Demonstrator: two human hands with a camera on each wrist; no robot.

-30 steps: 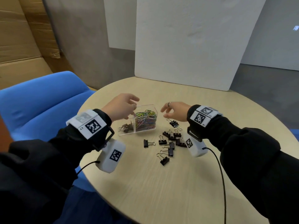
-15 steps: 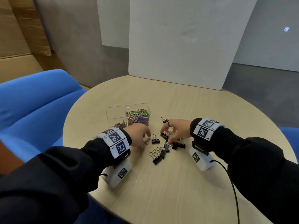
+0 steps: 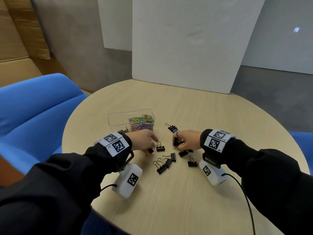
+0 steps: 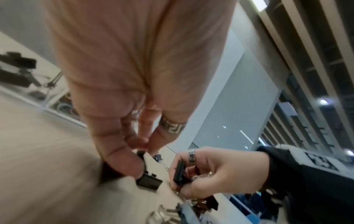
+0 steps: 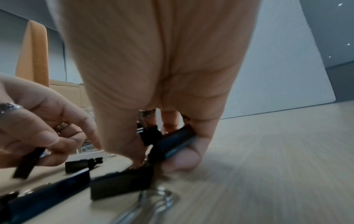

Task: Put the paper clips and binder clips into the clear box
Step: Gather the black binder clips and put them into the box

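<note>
Loose binder clips are lying nearest on the counter. One small binder clip is being pinched by the left hand; another clip is being gripped in the right hand's curled fingers. Beyond, paper clips are sitting inside the clear box.

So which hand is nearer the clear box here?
Left. The left hand sits just in front of the clear box; the right hand is farther off to its right.
</note>
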